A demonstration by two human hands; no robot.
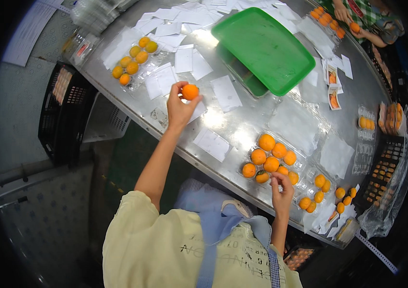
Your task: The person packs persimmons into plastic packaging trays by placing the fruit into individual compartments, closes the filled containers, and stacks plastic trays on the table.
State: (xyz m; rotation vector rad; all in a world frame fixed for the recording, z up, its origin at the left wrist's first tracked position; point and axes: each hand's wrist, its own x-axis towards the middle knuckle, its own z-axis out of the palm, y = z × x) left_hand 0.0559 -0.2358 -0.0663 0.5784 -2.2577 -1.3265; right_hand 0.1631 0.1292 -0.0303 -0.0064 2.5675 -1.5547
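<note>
My left hand (181,108) is raised over the steel table and grips an orange persimmon (190,92) between thumb and fingers. Low on the right, my right hand (282,190) has its fingers slightly curled and apart, with nothing visible in them. Its fingertips are beside a persimmon with a green calyx (262,176); whether they touch it is unclear. That fruit is one of several in a clear plastic tray (299,162). To the upper left, another clear tray (146,70) carries several yellower persimmons.
A green plastic tray (263,50) rests tilted at the table's middle. White paper slips (213,144) are scattered over the steel table (240,126). Across it, another person's hand (360,34) holds a persimmon. Black crates (63,115) stand off the left edge; loose persimmons (340,207) lie right.
</note>
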